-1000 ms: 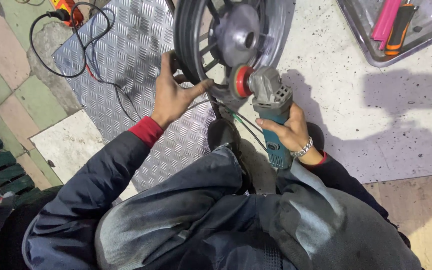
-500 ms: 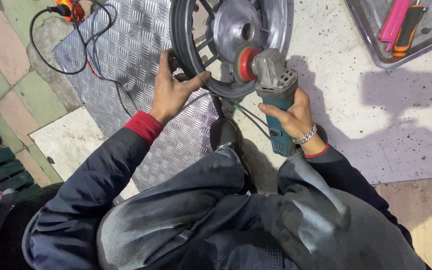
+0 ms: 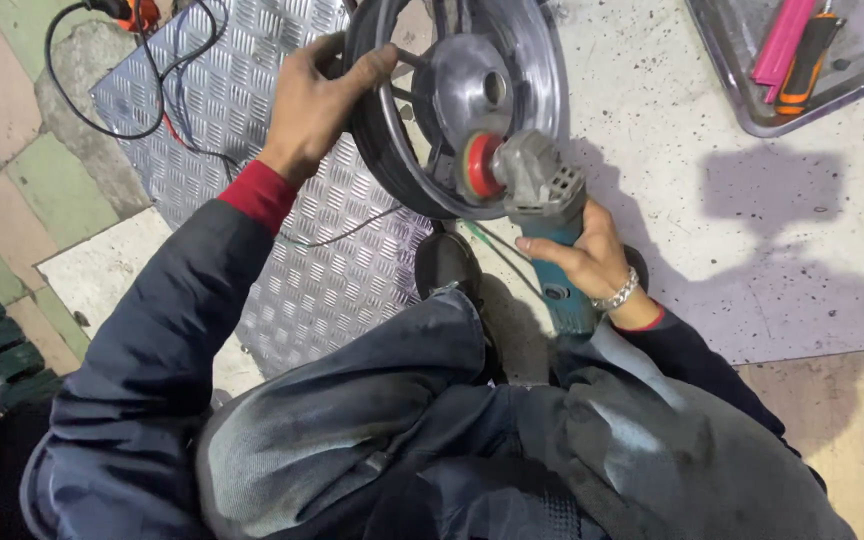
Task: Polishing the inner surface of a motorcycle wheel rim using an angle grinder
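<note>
The left hand (image 3: 317, 100) is clamped on the rim of the upright wheel (image 3: 457, 100) at the far side, probably to steady it, while the right hand (image 3: 577, 255) grips the angle grinder (image 3: 542, 215), whose red pad (image 3: 479, 167) touches the near rim.

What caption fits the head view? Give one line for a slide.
Left hand grips a wheel rim while right hand holds a grinder against it.
</note>
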